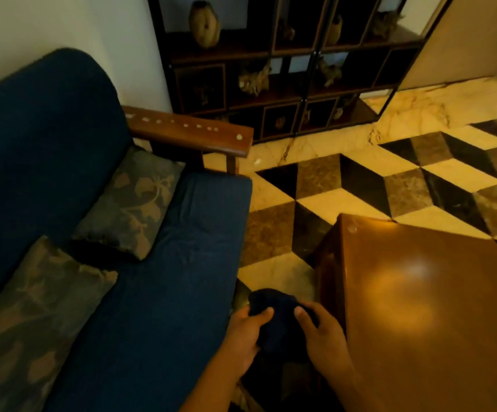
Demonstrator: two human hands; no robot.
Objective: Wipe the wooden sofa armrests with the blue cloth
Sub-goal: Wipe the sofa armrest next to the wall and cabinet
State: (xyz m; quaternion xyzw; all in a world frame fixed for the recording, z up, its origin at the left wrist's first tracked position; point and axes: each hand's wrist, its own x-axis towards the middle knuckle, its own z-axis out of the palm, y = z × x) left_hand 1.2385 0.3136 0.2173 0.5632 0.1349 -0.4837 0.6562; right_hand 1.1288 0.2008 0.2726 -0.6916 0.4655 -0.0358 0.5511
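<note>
The dark blue cloth point(277, 316) is bunched between both hands, low in the frame, over the gap between sofa and table. My left hand point(243, 337) grips its left side and my right hand point(320, 334) grips its right side. The wooden armrest point(191, 133), brown with small pale inlays along its top, runs along the far end of the blue sofa point(164, 292), well ahead of my hands. Only this one armrest is in view.
Two patterned cushions point(131, 203) point(30, 319) lean on the sofa back. A glossy wooden table point(425, 307) stands close on the right. A dark display shelf point(274, 69) with ornaments stands behind the armrest. The floor point(390, 179) is patterned marble.
</note>
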